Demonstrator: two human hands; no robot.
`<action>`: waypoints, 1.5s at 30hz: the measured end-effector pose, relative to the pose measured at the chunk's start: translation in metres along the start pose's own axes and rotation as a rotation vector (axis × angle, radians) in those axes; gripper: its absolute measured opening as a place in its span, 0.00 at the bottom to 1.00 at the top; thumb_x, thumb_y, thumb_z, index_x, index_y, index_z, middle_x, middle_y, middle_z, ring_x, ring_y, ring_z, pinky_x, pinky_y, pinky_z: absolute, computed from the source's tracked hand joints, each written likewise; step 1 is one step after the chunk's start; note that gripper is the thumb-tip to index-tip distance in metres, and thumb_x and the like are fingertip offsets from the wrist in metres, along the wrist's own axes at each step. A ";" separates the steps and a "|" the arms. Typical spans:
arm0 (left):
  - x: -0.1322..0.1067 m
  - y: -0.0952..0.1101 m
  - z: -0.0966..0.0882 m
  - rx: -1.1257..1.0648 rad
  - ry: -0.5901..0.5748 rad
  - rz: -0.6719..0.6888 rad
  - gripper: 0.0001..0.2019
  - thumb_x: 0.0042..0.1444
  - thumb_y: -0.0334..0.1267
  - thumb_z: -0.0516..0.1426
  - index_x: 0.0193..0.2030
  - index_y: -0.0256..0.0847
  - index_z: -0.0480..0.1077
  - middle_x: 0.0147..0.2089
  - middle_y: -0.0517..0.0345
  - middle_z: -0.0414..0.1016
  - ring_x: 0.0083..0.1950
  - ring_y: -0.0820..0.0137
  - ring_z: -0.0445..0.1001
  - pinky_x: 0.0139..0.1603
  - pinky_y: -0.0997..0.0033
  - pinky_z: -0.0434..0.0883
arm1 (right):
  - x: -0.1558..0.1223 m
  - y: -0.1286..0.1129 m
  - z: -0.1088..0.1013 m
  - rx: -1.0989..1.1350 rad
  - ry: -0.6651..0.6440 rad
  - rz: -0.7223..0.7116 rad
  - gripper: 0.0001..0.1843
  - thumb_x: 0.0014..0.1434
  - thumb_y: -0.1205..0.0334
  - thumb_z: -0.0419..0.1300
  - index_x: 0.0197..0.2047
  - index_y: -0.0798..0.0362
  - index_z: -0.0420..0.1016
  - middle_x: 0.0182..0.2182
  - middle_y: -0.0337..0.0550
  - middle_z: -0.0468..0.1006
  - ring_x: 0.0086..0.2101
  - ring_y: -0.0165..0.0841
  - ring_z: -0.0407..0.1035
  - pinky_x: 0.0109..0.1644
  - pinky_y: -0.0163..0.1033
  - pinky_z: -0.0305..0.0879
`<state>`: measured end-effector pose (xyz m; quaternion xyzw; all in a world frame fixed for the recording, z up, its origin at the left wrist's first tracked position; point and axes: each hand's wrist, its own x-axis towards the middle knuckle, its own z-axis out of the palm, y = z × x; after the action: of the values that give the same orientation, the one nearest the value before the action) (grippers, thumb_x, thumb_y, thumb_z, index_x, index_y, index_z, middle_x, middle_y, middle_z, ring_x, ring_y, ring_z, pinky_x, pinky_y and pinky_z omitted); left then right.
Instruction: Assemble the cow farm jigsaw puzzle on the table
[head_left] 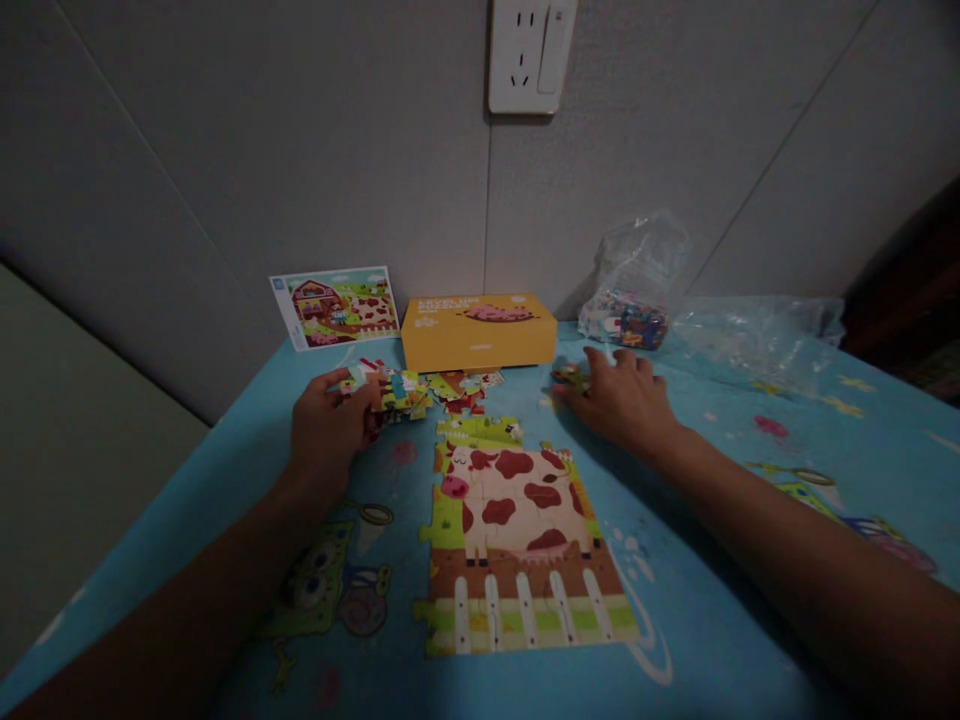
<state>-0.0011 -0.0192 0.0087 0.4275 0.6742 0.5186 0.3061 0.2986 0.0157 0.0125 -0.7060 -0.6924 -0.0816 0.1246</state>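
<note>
A partly joined jigsaw puzzle (pixel 517 540) lies flat in front of me and shows a spotted cow above a white fence. To its upper left, my left hand (pixel 330 425) has its fingers closed on puzzle pieces (pixel 367 376) at the edge of a loose pile. More loose pieces (pixel 461 388) of that pile spread out beside the hand, in front of the box. My right hand (pixel 619 395), right of the puzzle's top, pinches a small greenish puzzle piece (pixel 571 376) between thumb and fingers, close to the tabletop.
A yellow puzzle box (pixel 480 335) stands at the back by the wall. Left of it leans a farm picture card (pixel 337 308). A clear bag of colourful pieces (pixel 626 318) and a crumpled plastic bag (pixel 757 335) lie at the back right. A blue patterned cloth (pixel 720 600) covers the table.
</note>
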 end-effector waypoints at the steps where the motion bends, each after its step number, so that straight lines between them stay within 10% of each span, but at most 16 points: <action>1: 0.000 0.000 0.001 -0.007 0.007 -0.041 0.33 0.53 0.38 0.60 0.64 0.32 0.56 0.27 0.62 0.69 0.18 0.76 0.63 0.14 0.79 0.59 | -0.002 0.000 0.002 -0.025 -0.051 0.039 0.34 0.61 0.41 0.55 0.59 0.59 0.68 0.49 0.71 0.70 0.50 0.61 0.66 0.45 0.60 0.64; 16: -0.011 0.011 0.005 0.086 0.003 -0.021 0.41 0.52 0.44 0.65 0.71 0.43 0.53 0.37 0.50 0.77 0.24 0.63 0.78 0.12 0.77 0.57 | -0.003 -0.008 0.010 0.117 -0.123 -0.286 0.22 0.65 0.53 0.53 0.55 0.57 0.74 0.49 0.60 0.74 0.47 0.52 0.67 0.50 0.53 0.64; 28: -0.021 0.017 0.003 0.036 0.014 0.248 0.27 0.51 0.42 0.61 0.59 0.39 0.70 0.17 0.64 0.71 0.18 0.71 0.71 0.17 0.78 0.65 | -0.006 -0.013 0.014 0.435 -0.110 -0.477 0.24 0.53 0.71 0.57 0.54 0.61 0.74 0.49 0.57 0.72 0.49 0.45 0.67 0.57 0.46 0.63; 36: -0.020 0.009 0.002 0.011 -0.062 0.286 0.19 0.54 0.42 0.61 0.52 0.42 0.75 0.18 0.64 0.71 0.16 0.74 0.68 0.14 0.80 0.60 | -0.007 -0.015 0.012 0.246 -0.119 -0.243 0.28 0.61 0.50 0.56 0.57 0.60 0.72 0.52 0.63 0.72 0.52 0.54 0.64 0.54 0.57 0.60; 45: -0.022 0.011 0.003 -0.013 -0.118 0.328 0.12 0.54 0.38 0.59 0.45 0.38 0.74 0.35 0.57 0.78 0.16 0.78 0.70 0.14 0.79 0.59 | -0.004 -0.013 0.014 0.424 -0.140 -0.245 0.23 0.55 0.60 0.65 0.52 0.58 0.70 0.43 0.56 0.77 0.44 0.46 0.69 0.48 0.50 0.65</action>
<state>0.0137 -0.0364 0.0176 0.5594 0.5729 0.5400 0.2596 0.2843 0.0164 -0.0015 -0.5787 -0.7814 0.1002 0.2106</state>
